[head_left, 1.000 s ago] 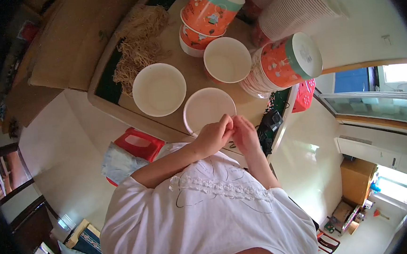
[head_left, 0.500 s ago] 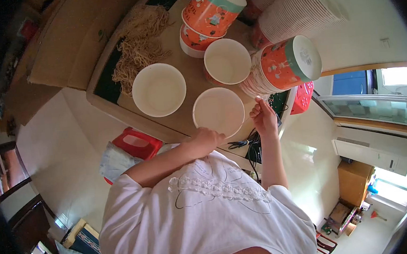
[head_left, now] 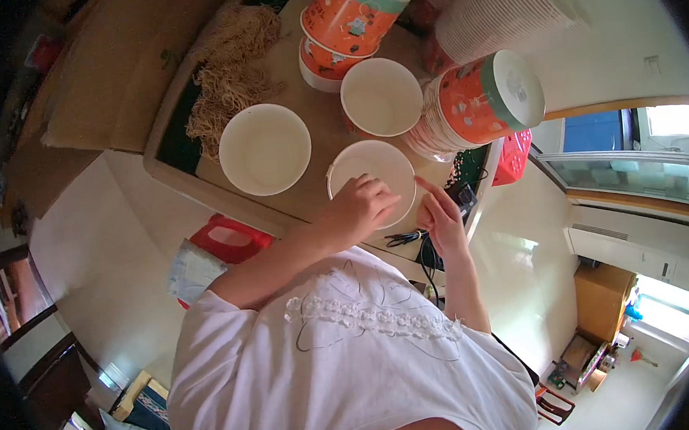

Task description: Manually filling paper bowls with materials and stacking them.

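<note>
A white-lined paper bucket [head_left: 381, 160] stands mouth up at the near edge of the table, in front of me. My left hand [head_left: 362, 207] reaches over its near rim with the fingers curled in above the opening. Whatever those fingers pinch, if anything, is too small to make out. At the bucket's right side is my right hand [head_left: 440, 218], its index finger stretched to the rim and the other fingers bent. A second open bucket [head_left: 265, 150] sits to the left. Another open one [head_left: 382, 100] is just behind.
Orange-and-green buckets [head_left: 354, 14] are stacked upside down behind. A nested stack of cups [head_left: 476, 102] lies at right, near a red basket [head_left: 511, 158]. Tan shredded filler [head_left: 230, 67] covers the back left. A black cable [head_left: 406, 237] lies at the near edge.
My left hand has moved from the near rim up over the bucket's mouth. My right hand has come down and left to the rim, its index finger now extended from a pinch.
</note>
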